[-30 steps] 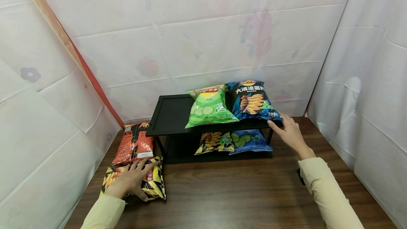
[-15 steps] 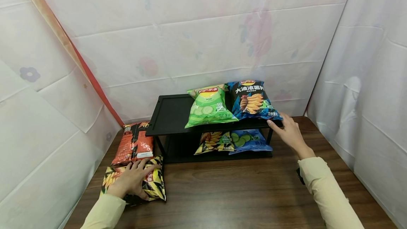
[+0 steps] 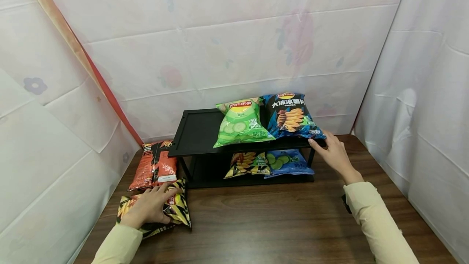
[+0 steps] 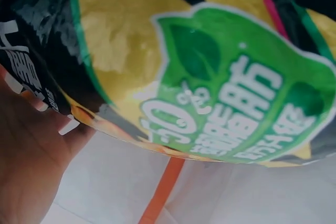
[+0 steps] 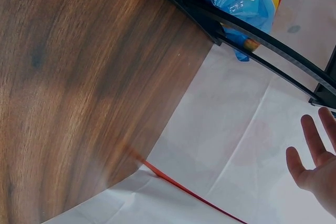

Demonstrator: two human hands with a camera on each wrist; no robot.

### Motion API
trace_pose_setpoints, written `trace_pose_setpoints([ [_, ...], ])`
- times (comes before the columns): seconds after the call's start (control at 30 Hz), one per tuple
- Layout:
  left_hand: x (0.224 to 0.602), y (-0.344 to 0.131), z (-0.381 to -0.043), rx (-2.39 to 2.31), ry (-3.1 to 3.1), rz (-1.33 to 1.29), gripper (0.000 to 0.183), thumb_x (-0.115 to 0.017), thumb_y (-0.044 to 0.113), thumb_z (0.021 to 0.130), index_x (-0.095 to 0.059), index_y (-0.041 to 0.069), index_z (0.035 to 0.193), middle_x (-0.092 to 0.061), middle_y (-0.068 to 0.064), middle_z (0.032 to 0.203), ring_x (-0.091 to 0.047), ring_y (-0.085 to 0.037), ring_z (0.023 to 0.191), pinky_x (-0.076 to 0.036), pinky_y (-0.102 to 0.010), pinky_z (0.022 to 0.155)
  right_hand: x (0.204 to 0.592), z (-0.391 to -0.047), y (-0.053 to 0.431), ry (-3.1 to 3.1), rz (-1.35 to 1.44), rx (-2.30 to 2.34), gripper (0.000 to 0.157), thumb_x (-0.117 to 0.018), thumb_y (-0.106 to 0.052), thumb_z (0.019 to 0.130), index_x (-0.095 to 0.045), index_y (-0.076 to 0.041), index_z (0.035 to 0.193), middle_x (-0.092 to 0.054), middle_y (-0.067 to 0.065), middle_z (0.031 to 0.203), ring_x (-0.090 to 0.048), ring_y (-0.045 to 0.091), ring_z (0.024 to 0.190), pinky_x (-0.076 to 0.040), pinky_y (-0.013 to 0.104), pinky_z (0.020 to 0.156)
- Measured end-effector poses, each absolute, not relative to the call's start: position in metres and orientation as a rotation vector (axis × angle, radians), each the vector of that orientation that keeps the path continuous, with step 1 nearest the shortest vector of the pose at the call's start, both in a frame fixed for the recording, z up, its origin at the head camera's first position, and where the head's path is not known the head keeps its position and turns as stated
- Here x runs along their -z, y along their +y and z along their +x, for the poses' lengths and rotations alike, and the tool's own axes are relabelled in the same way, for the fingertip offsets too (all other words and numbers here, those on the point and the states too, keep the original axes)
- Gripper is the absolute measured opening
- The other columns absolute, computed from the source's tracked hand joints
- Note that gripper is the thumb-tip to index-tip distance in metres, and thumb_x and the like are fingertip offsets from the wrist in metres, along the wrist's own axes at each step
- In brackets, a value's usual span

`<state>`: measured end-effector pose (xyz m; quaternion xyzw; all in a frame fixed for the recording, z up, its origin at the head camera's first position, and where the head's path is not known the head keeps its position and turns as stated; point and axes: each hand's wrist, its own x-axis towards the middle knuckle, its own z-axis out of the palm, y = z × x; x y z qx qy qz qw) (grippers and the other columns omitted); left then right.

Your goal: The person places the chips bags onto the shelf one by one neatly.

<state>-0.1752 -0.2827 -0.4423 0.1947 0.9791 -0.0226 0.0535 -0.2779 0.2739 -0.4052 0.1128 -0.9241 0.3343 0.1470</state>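
In the head view my left hand (image 3: 148, 207) grips a black-and-yellow chip bag (image 3: 179, 207) at the left of the table, fingers across its top and thumb at its near side. The left wrist view shows this bag (image 4: 126, 40) close up, its green label facing the camera. My right hand (image 3: 334, 154) rests by the right front corner of a black two-tier shelf (image 3: 198, 129), beside a blue-black chip bag (image 3: 287, 115). In the right wrist view the fingers of that hand (image 5: 320, 174) are extended near the shelf frame.
A green chip bag (image 3: 242, 123) lies on the upper tier. Below are a yellow-black bag (image 3: 249, 164) and a blue bag (image 3: 289, 162). Behind my left hand lies a red chip bag (image 3: 152, 166). White curtains (image 3: 234, 44) enclose the wooden table (image 3: 256, 223).
My left hand's fingers have drawn in on the black-and-yellow bag, which has bunched and tilted a little. The right hand and the shelf stay where they were.
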Motion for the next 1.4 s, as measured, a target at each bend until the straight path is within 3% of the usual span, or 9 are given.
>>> trace_pose_setpoints([
  [0.3, 0.442, -0.284, -0.174, 0.035, 3.001, 0.572, 0.080, -0.079, 0.045, 0.055, -0.049, 0.027, 0.127, -0.048, -0.011, 0.127, -0.054, -0.043, 0.105, -0.040, -0.063, 0.083, 0.406, -0.277, 0.274, -2.655, 0.322, -0.970, 0.063, -0.048, -0.045, 0.091, -0.036, -0.009, 0.141, -0.037, 0.025, 0.139, -0.035, 0.045, 0.122, -0.023, 0.064, 0.091],
  [0.57, 0.441, -0.288, -0.171, -0.011, 3.021, 0.533, 0.081, -0.077, 0.045, 0.058, -0.048, 0.023, 0.131, -0.046, -0.020, 0.133, -0.049, -0.050, 0.112, -0.039, -0.065, 0.084, 0.407, -0.277, 0.274, -2.653, 0.329, -0.971, 0.063, -0.049, -0.045, 0.091, -0.035, -0.009, 0.141, -0.038, 0.025, 0.139, -0.036, 0.045, 0.120, -0.023, 0.063, 0.091],
  [0.7, 0.439, -0.288, -0.170, -0.029, 3.068, 0.545, 0.079, -0.077, 0.045, 0.058, -0.049, 0.023, 0.129, -0.049, -0.020, 0.130, -0.051, -0.046, 0.111, -0.043, -0.063, 0.079, 0.406, -0.277, 0.274, -2.655, 0.327, -0.972, 0.064, -0.048, -0.045, 0.091, -0.035, -0.009, 0.141, -0.037, 0.025, 0.139, -0.035, 0.046, 0.121, -0.023, 0.064, 0.091],
  [1.0, 0.437, -0.290, -0.169, -0.019, 3.132, 0.576, 0.078, -0.075, 0.045, 0.059, -0.051, 0.018, 0.128, -0.054, -0.014, 0.124, -0.054, -0.037, 0.110, -0.039, -0.062, 0.084, 0.406, -0.278, 0.274, -2.656, 0.328, -0.966, 0.063, -0.048, -0.045, 0.091, -0.036, -0.008, 0.141, -0.037, 0.025, 0.138, -0.035, 0.046, 0.121, -0.022, 0.064, 0.091],
  [1.23, 0.438, -0.293, -0.171, -0.026, 3.200, 0.606, 0.080, -0.076, 0.047, 0.056, -0.052, 0.019, 0.127, -0.058, -0.009, 0.114, -0.060, -0.028, 0.094, -0.041, -0.061, 0.081, 0.406, -0.278, 0.274, -2.651, 0.336, -0.969, 0.062, -0.048, -0.044, 0.091, -0.036, -0.009, 0.141, -0.038, 0.025, 0.138, -0.036, 0.045, 0.120, -0.023, 0.064, 0.091],
  [1.4, 0.436, -0.295, -0.171, -0.099, 3.215, 0.556, 0.075, -0.076, 0.045, 0.056, -0.053, 0.024, 0.125, -0.056, -0.008, 0.119, -0.061, -0.027, 0.090, -0.045, -0.057, 0.076, 0.406, -0.278, 0.275, -2.656, 0.333, -0.968, 0.063, -0.048, -0.044, 0.091, -0.036, -0.008, 0.141, -0.037, 0.025, 0.139, -0.034, 0.046, 0.122, -0.022, 0.064, 0.092],
])
